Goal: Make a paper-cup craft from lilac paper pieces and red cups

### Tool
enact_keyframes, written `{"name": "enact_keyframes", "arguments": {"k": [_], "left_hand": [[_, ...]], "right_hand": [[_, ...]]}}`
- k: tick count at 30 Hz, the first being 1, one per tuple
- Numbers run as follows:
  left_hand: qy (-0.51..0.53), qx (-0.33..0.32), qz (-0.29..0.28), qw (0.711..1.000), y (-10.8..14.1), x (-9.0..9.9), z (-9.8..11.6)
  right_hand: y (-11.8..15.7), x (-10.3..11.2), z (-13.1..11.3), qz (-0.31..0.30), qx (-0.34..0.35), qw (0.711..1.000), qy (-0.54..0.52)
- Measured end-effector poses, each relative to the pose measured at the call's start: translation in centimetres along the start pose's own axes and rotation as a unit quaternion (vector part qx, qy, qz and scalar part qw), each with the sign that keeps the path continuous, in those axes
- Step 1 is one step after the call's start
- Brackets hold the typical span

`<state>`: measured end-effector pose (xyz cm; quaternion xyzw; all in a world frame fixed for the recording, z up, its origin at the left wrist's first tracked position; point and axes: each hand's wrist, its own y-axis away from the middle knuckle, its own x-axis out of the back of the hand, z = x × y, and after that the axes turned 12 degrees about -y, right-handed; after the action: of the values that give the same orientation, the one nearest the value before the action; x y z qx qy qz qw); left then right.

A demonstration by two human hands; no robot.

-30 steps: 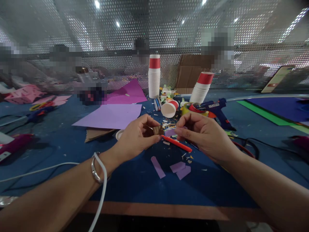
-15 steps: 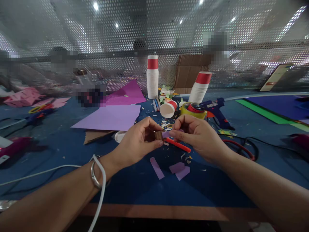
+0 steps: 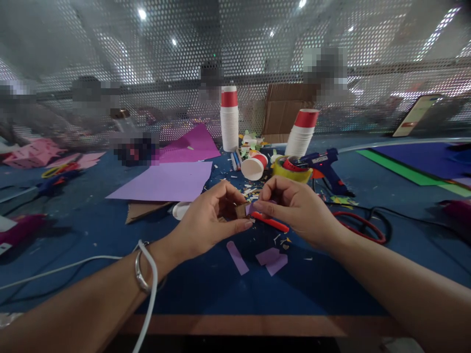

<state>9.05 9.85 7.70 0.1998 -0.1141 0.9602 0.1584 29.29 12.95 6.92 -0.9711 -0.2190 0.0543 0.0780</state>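
Observation:
My left hand (image 3: 215, 218) curls around a small brown cardboard piece (image 3: 241, 211), fingers above it and thumb beneath. Between the thumb and fingertips of my right hand (image 3: 294, 208) is a small purple paper strip (image 3: 249, 208), its left end against the cardboard; the fingers hide most of it. A red-orange stick (image 3: 272, 223) lies on the table just behind and below the fingertips. Closer to me rest a narrow purple strip (image 3: 237, 258) and two overlapping purple paper pieces (image 3: 268, 256), (image 3: 276, 264). A white cup-like item (image 3: 179, 211) is partly covered by my left hand.
Behind the hands stand two stacks of paper cups (image 3: 229, 127), (image 3: 302, 135), a tipped cup (image 3: 253, 166), yellow tape (image 3: 290, 171) and a blue glue gun (image 3: 327, 171). A purple sheet (image 3: 165, 180) lies left. A white cable (image 3: 150, 304) crosses my left wrist; a mesh wall backs the table.
My left thumb and fingers have loosened a little around the cardboard piece, which has tilted. Less of the purple strip shows between the hands. The view has shifted slightly.

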Motion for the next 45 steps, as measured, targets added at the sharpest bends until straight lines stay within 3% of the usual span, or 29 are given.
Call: {"name": "enact_keyframes", "arguments": {"k": [20, 36, 45], "left_hand": [[0.009, 0.02, 0.016, 1.0, -0.25, 0.09, -0.29], [0.022, 0.029, -0.007, 0.999, -0.24, 0.14, -0.64], [0.024, 0.02, 0.007, 1.0, -0.3, 0.25, -0.57]], "right_hand": [[0.04, -0.08, 0.44, -0.044, 0.02, 0.999, -0.006], [0.13, 0.0, 0.25, -0.05, 0.028, 0.998, 0.026], [0.03, 0.07, 0.48, -0.053, 0.031, 0.998, 0.021]]}}
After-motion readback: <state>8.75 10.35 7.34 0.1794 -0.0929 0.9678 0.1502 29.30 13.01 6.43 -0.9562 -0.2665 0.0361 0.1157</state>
